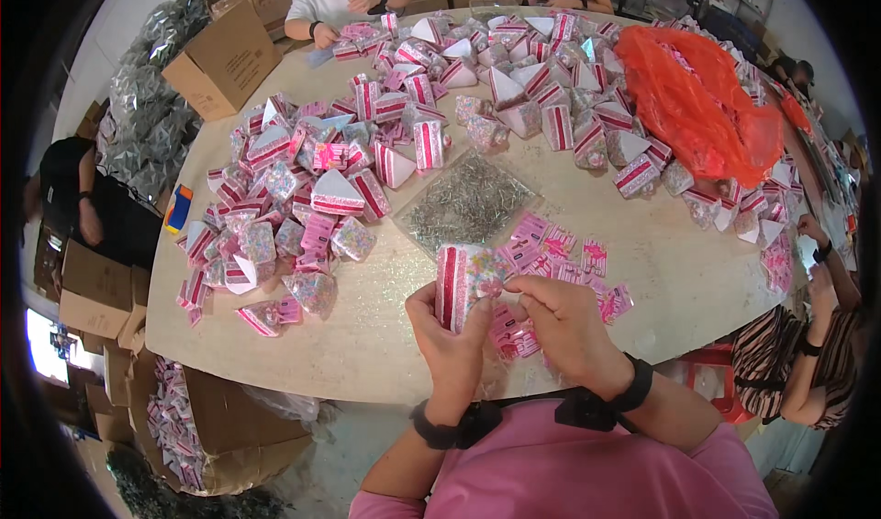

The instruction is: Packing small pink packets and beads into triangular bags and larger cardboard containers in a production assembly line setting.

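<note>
My left hand is wrapped round a toy cake slice with pink, red and white layers and a sprinkle-covered side. It is held upright above the near edge of the table. At its right side my right hand is closed in a pinch, the fingertips almost touching the slice. Whatever lies in that pinch is too small to make out. Just beyond the hands is a flat clear tray full of thin silvery pins or wires. Pink printed cards are spread beside and partly under my right hand.
Heaps of cake slices cover the table's left and far sides. A red plastic bag sits at the far right. Cardboard boxes stand at the left, one holding more slices below the table. Several people work around the table.
</note>
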A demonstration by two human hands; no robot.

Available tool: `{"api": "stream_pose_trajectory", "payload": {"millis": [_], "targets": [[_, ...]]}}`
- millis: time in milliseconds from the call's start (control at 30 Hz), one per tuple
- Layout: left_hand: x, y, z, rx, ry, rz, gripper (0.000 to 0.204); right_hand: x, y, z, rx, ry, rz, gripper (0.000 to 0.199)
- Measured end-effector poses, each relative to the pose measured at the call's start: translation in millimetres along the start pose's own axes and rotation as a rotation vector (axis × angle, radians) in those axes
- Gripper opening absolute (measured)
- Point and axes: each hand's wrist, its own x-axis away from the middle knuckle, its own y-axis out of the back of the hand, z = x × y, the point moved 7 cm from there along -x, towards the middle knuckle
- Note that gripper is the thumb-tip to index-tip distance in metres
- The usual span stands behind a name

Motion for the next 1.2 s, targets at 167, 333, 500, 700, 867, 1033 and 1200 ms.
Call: {"api": "stream_pose_trajectory", "payload": {"millis": [167,333,500,700,867,1033,1200], "targets": [[1,-4,10,0.116,0.05,0.022,0.052,-1,5,-4,-0.114,-0.172,-0.037,0.01],[3,-8,6,0.233,0.174,0.026,0.045,0,7,0,-0.154,-0.101,-0.011,0.007],[6,-11,20,0.382,0.236,0.05,0.044,0,9,14,-0.077,0.028,-0.005,0.006],[9,-11,13,0.362,0.209,0.043,0.042,1,-1,0,0.029,0.034,0.105,0.011],[11,-9,22,0.296,0.215,0.058,0.04,7,0,-10,-0.065,-0.041,0.057,0.024],[18,-15,3,0.308,0.231,0.061,0.032,11,-2,-5,0.283,0.439,-0.059,0.029],[17,-24,17,0.285,0.194,0.106,0.031,11,8,-23,0.223,0.09,0.053,0.027]]}}
